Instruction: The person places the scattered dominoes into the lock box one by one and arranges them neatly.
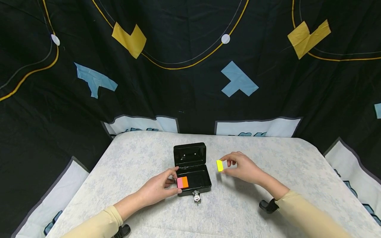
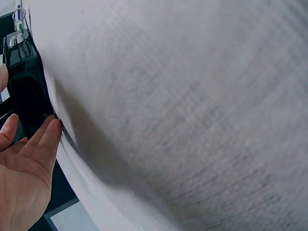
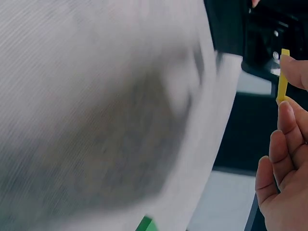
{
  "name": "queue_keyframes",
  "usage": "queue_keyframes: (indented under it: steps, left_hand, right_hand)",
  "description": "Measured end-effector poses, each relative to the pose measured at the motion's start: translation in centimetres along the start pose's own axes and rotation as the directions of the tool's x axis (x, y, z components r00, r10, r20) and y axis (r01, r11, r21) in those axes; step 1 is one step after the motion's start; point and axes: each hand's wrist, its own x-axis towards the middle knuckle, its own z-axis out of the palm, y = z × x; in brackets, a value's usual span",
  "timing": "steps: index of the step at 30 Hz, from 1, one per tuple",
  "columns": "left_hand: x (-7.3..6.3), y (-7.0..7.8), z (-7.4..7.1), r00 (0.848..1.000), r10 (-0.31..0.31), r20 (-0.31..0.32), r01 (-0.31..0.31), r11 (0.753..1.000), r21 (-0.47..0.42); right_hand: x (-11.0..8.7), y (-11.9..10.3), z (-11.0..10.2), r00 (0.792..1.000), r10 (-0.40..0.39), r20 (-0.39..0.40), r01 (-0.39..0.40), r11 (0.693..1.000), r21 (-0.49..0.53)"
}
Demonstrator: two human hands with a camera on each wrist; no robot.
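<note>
A small black cash box (image 1: 200,178) stands on the table with its lid (image 1: 190,155) raised. My left hand (image 1: 159,187) holds the box at its left side, thumb by the front corner and index finger at the rim farther back. Inside, at the left, a pink sticky note pad (image 1: 180,182) lies beside an orange sticky note pad (image 1: 185,181). To the right of the box, my right hand (image 1: 242,168) pinches a yellow sticky note pad (image 1: 219,165) above the table. The right wrist view shows this yellow pad (image 3: 283,77) edge-on between thumb and fingertips.
A silver lock piece (image 1: 196,196) hangs at the box's front edge. Pale patterned cloth covers the table (image 1: 238,215). Part of a green object (image 3: 147,224) shows at the bottom of the right wrist view. Behind the table hangs a dark curtain (image 1: 190,99).
</note>
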Motion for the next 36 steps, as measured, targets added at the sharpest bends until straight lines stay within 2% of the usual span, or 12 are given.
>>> queue_keyframes:
  steps: [5, 12, 25, 36]
  left_hand:
    - [0.0, -0.1, 0.0, 1.000, 0.003, -0.003, -0.003, 1.000, 0.001]
    - [0.1, -0.1, 0.0, 1.000, -0.008, 0.002, 0.008, 1.000, 0.005]
    - [0.1, 0.0, -0.1, 1.000, -0.006, 0.005, 0.006, 1.000, -0.001]
    - [0.1, 0.1, -0.1, 1.000, -0.022, 0.004, 0.022, 1.000, -0.005]
  right_hand:
    - [0.9, -1.3, 0.9, 0.998, -0.053, 0.021, 0.054, 0.998, -0.018]
    - [1.9, -2.7, 2.2, 0.994, -0.081, 0.069, 0.083, 0.996, -0.032]
    - [3.7, -4.5, 4.9, 0.988, -0.106, 0.115, 0.125, 0.977, -0.174]
    - [4.6, -5.7, 6.4, 0.979, -0.128, 0.159, 0.166, 0.952, -0.256]
